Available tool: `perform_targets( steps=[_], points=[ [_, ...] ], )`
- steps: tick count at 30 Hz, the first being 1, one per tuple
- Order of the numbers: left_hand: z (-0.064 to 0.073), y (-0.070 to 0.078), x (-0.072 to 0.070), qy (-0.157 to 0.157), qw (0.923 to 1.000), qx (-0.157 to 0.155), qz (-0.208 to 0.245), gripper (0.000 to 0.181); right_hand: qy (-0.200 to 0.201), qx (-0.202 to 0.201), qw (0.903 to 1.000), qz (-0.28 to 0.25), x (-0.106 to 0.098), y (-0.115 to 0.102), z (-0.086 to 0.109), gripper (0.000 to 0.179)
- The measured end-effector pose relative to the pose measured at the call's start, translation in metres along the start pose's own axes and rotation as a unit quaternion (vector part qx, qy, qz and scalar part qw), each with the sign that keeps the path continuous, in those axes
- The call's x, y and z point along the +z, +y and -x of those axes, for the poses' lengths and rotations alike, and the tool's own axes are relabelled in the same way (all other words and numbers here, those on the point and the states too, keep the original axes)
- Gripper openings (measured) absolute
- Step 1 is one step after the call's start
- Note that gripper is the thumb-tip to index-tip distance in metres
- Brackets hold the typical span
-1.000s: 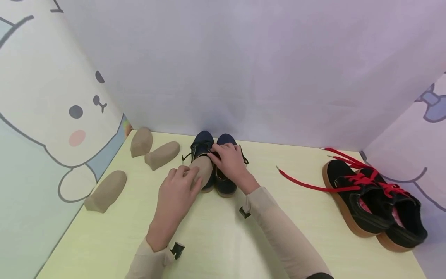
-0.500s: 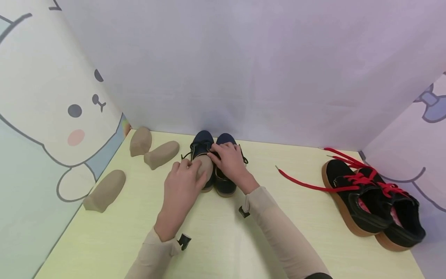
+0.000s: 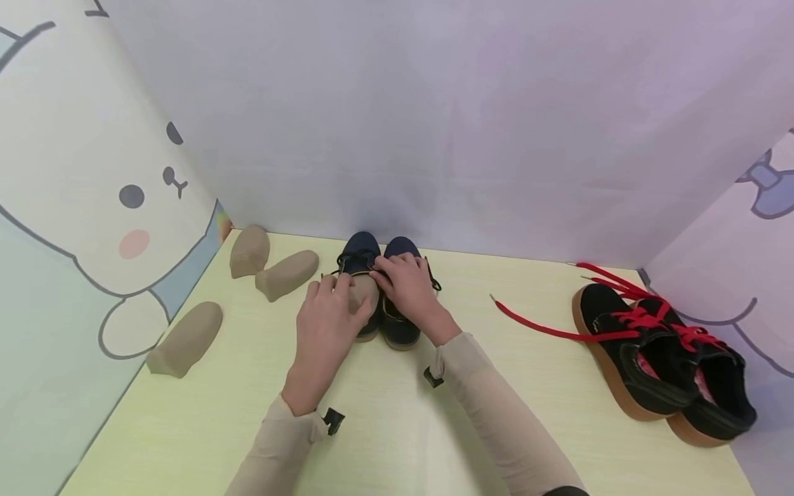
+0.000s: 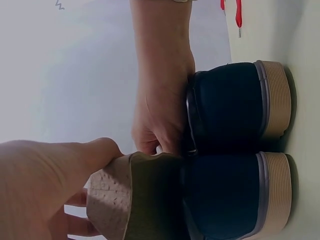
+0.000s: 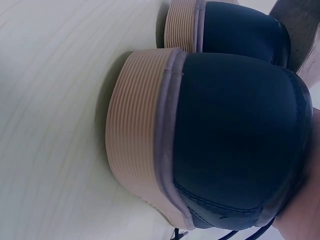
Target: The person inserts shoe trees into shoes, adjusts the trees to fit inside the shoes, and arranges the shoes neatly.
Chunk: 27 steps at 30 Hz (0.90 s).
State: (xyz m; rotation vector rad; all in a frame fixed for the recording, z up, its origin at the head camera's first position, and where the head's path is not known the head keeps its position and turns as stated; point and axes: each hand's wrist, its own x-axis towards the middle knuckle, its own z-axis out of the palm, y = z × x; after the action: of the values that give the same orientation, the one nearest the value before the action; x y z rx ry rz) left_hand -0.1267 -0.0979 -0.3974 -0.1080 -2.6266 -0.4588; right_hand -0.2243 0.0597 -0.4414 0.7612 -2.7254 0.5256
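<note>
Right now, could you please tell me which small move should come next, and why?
I would probably press the beige insert further down into the left navy shoe: the left hand grips the insert, whose end sticks up out of that shoe.

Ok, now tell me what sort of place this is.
Likely a small booth set up for hands-on work: a pale tabletop closely walled in, a cartoon animal printed on the left wall, plus dark blue shoes and beige shoe blocks.

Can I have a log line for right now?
Left hand: grips beige rounded shoe insert, partly inside left navy lace-up shoe | Right hand: holds that shoe | Nearby: three loose beige inserts, red-laced black shoes
</note>
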Motion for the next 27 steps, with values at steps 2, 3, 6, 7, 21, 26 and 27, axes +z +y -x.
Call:
perform_targets(
  steps=[2,3,6,7,21,26,27],
  points=[
    [-0.001,-0.001,0.002,-0.001,1.0,0.0,0.003,0.039,0.002,-0.001,1.0,-0.001,0.0,0.0,0.0,0.02],
    [-0.002,-0.001,0.003,-0.001,1.0,0.0,0.004,0.038,0.003,-0.002,1.0,-0.003,0.001,0.0,0.0,0.02],
    [-0.004,-0.003,0.006,0.002,1.0,0.001,0.007,0.038,0.004,-0.004,1.0,-0.005,0.001,0.0,0.0,0.019],
    [-0.005,-0.004,0.007,0.003,1.0,0.001,0.008,0.037,0.005,-0.004,1.0,-0.005,0.001,0.0,0.0,0.018],
    [-0.013,-0.007,0.02,0.018,0.9998,0.002,-0.001,0.036,0.006,-0.008,0.9999,0.003,0.003,0.002,0.0,0.018],
    [-0.016,-0.008,0.026,0.013,0.9999,0.001,0.001,0.035,0.006,-0.01,0.9999,0.008,0.002,0.002,0.001,0.018],
    [-0.017,-0.008,0.027,0.011,0.9999,0.0,0.002,0.035,0.007,-0.01,0.9999,0.008,0.002,0.002,0.002,0.018]
  ],
)
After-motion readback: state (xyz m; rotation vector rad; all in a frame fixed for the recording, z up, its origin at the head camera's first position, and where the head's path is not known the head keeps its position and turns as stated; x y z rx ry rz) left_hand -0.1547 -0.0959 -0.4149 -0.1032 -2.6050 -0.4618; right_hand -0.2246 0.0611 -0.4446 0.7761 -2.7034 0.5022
